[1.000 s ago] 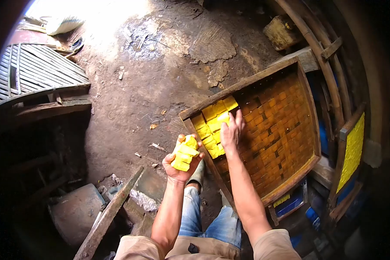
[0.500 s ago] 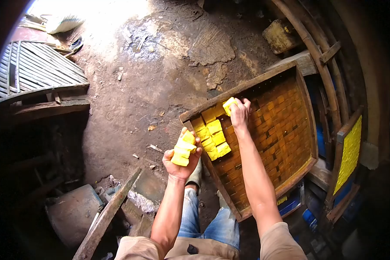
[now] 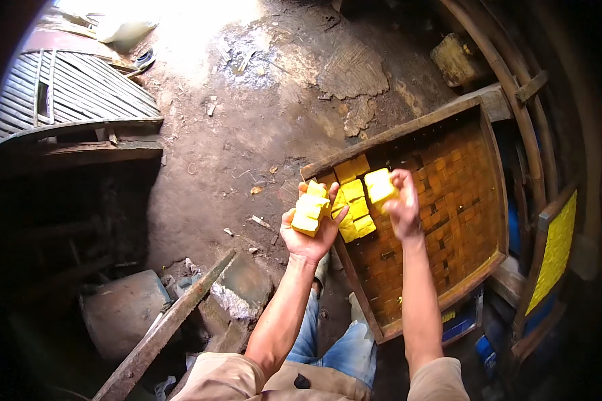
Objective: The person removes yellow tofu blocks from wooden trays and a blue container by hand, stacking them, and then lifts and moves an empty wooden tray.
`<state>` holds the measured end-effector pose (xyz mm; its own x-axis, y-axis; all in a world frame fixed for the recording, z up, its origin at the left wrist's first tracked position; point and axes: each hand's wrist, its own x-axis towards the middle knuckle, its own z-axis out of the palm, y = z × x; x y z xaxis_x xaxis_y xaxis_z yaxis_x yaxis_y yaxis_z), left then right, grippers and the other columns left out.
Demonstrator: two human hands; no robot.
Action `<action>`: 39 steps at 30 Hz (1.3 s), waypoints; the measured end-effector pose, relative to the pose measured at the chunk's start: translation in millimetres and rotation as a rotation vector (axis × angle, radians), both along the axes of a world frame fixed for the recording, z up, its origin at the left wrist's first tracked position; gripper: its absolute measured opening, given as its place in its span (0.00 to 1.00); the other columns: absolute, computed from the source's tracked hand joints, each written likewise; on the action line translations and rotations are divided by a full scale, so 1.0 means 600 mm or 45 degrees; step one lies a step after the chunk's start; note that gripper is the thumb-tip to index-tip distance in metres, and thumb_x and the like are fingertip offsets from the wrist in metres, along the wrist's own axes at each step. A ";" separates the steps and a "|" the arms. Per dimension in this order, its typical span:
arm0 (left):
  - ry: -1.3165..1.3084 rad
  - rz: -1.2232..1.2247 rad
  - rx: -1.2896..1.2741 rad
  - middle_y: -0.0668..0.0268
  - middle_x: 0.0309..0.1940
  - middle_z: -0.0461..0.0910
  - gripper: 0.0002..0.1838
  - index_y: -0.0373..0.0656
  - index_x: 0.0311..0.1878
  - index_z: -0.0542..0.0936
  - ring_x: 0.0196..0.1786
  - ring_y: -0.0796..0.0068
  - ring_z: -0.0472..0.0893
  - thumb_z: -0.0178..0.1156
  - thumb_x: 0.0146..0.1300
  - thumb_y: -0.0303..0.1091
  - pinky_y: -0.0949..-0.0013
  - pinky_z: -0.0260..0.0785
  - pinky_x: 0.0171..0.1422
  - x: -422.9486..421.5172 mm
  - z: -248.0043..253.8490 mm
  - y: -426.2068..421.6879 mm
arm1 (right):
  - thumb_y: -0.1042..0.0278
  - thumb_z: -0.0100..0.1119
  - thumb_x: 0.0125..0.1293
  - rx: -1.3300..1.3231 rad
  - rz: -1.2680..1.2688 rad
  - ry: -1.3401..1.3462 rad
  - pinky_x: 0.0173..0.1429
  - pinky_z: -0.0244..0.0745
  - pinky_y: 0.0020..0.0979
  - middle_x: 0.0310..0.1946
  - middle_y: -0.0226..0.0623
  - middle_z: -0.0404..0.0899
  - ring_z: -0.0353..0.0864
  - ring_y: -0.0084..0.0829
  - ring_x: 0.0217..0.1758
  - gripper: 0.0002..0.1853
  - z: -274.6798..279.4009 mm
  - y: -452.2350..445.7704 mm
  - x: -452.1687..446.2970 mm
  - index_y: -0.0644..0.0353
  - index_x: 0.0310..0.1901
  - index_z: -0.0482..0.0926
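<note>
My left hand (image 3: 312, 235) is palm up at the tray's left corner, fingers curled around a small stack of yellow tofu blocks (image 3: 309, 212). Between the thumb and fingers of my right hand (image 3: 405, 206) is a single tofu block (image 3: 380, 185), held over the tray. Under both hands lies a wood-framed tray (image 3: 441, 234) with a woven bamboo bottom. Several more tofu blocks (image 3: 354, 208) sit close together in its left corner, partly hidden behind my left fingers. The right fingers are slightly blurred.
A slatted bamboo rack (image 3: 80, 90) stands at the far left. Below it are a grey bucket (image 3: 124, 314), a slanting plank (image 3: 174, 317) and a stone block (image 3: 241, 287). At right, a frame with a yellow sheet (image 3: 552, 254) leans by wooden poles. A dirty jerrycan (image 3: 456, 60) sits behind the tray.
My right hand has drawn back from the tray's far edge, with a tofu block in its fingers. My left hand with its stack has come nearer the tray. The whole view has shifted slightly.
</note>
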<state>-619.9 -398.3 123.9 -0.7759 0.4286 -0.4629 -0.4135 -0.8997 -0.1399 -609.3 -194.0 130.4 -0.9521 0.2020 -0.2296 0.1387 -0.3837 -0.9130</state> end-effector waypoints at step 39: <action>-0.020 -0.078 -0.165 0.68 0.61 0.77 0.28 0.61 0.59 0.78 0.60 0.51 0.76 0.57 0.56 0.58 0.32 0.67 0.58 0.085 0.026 -0.092 | 0.81 0.60 0.52 0.550 -0.403 -0.255 0.48 0.78 0.29 0.39 0.40 0.82 0.82 0.28 0.40 0.21 -0.080 -0.115 0.045 0.68 0.51 0.76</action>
<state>-568.9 -453.3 139.3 -0.7423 0.4110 -0.5292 -0.4670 -0.8837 -0.0312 -582.4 -262.7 82.4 -0.7761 0.5862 -0.2327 0.2644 -0.0326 -0.9639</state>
